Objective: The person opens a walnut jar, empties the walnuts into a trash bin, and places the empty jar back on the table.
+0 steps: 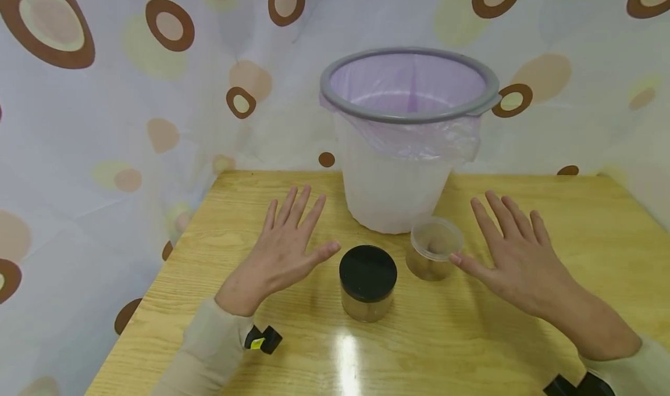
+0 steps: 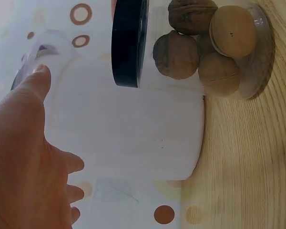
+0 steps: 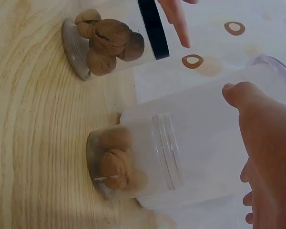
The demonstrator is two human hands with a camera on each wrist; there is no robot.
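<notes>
left hand (image 1: 280, 259) and right hand (image 1: 523, 262), both spread and gripping nothing, flank a black-lidded jar (image 1: 368, 282) and a clear jar (image 1: 431, 256), each holding walnuts (image 2: 176, 57), on the tabletop (image 1: 445, 349) before a lined bin (image 1: 395, 181). likely an idle, ready moment; lifting either jar would call for a grip round its side.

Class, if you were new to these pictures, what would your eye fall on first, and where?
Probably the big white bin, lined with a purple bag, towards the back of the wooden table. In front, a black-lidded jar and, farther back to its right, a second clear jar both hold walnuts, as the wrist views show. The left hand and right hand, both spread open, flank the jars.
</notes>
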